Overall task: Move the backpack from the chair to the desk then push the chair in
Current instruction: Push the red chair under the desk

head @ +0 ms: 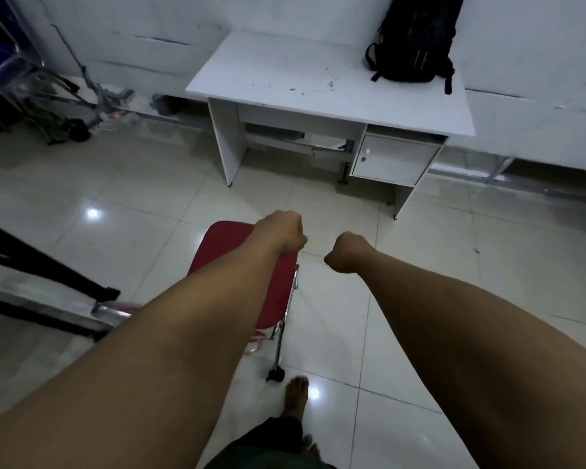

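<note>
The black backpack (415, 42) stands upright on the far right corner of the white desk (285, 82), leaning against the wall. A red-seated chair (224, 242) with chrome legs stands on the tiled floor in front of the desk, well short of the desk opening. My left hand (283, 231) hovers over the chair's seat, fingers curled into a fist, holding nothing. Just beyond the seat's right edge, my right hand (344, 250) is a fist too, over bare floor and holding nothing. Both forearms reach forward and hide the near part of the chair.
The desk has a small cabinet (393, 160) under its right side and an open kneehole (285, 140) on the left. Clutter and cables (82, 110) lie along the left wall. A dark-framed object (41, 292) stands at the near left. My bare foot (296, 397) is behind the chair.
</note>
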